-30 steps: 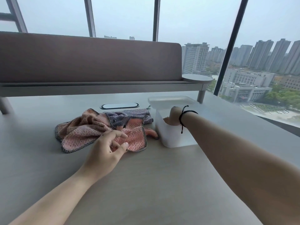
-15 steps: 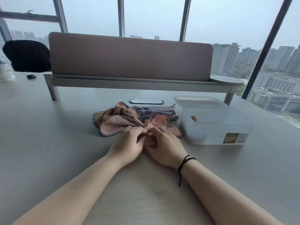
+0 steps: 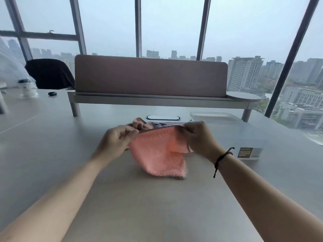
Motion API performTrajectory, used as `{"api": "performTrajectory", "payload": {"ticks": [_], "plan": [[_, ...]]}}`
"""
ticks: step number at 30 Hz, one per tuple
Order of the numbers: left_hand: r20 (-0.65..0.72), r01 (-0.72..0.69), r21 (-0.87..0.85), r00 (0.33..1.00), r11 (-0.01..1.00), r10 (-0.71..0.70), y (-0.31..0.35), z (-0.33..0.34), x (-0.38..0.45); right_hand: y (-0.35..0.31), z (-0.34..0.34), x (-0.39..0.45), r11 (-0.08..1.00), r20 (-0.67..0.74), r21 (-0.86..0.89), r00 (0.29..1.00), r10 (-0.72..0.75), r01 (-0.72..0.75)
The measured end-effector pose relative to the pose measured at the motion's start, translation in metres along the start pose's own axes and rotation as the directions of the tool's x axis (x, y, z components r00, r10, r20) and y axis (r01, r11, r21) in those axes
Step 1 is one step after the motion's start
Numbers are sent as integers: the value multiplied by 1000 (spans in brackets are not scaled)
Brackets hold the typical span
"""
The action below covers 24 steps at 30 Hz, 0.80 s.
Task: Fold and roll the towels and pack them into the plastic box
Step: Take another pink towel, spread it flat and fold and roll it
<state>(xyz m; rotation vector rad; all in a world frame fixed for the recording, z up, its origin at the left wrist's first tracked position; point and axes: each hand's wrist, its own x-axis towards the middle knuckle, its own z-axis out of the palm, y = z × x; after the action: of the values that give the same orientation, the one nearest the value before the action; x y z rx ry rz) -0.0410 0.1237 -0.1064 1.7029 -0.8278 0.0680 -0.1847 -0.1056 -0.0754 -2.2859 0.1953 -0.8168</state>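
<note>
Since half a second ago, both hands have risen off the bench and taken the pink towel point(image 3: 158, 152) up with them; it now hangs between them instead of lying bunched with the pile.

Your left hand point(image 3: 116, 143) pinches the towel's upper left corner with curled fingers. Your right hand point(image 3: 199, 139) pinches the upper right corner the same way. The top edge runs nearly taut between the two grips. The lower part drapes unevenly, with one bottom corner resting on the bench point(image 3: 139, 206) and a fold hanging under your right hand.

Behind the lifted towel, the remaining towels point(image 3: 148, 124), pink and grey, lie heaped on the bench. The plastic box point(image 3: 251, 142) stands just to the right, open, with its lid point(image 3: 213, 116) lying behind it. Its contents cannot be made out through the clouded wall.

Assessment: the step in hand appears to be spreading the towel ahead of the first fold. To do it well, keep both pinches at the true corners and draw them apart until the hanging fold drops out. Lay the towel flat on the bare bench nearer to you, away from the pile, so no other cloth is caught up. Match the stitched edges before creasing; a crooked first fold is likely to give a lopsided roll that sits badly in the box.
</note>
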Motion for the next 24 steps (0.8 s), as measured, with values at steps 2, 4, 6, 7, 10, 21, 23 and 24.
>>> {"api": "performTrajectory", "payload": {"ticks": [2,4,6,7,10,21,23,24], "plan": [[12,43,-73,999,996,-43,17,-8,-2,-17,-12,4,991,30,132,999,10,-14],[-11,14,-52,1000,999,-15,39,-16,-5,-36,-26,4,951,70,305,997,28,-49],[25,-6,-74,1000,997,8,66,-26,-7,-54,-44,2,843,122,532,992,10,-74],[71,-14,-106,997,994,22,79,-31,-9,-61,-53,0,764,139,640,990,-11,-82],[208,28,-292,977,956,35,105,-46,-8,-68,-68,-1,567,154,818,986,-61,-93],[242,474,-47,859,879,-450,-45,-23,-1,71,45,-2,912,69,49,912,404,-407],[171,408,-36,902,912,-397,-60,-22,3,83,53,-1,943,7,-58,945,327,-326],[152,371,-25,919,928,-363,-64,-23,6,85,55,1,954,-5,-90,958,287,-286]]}}
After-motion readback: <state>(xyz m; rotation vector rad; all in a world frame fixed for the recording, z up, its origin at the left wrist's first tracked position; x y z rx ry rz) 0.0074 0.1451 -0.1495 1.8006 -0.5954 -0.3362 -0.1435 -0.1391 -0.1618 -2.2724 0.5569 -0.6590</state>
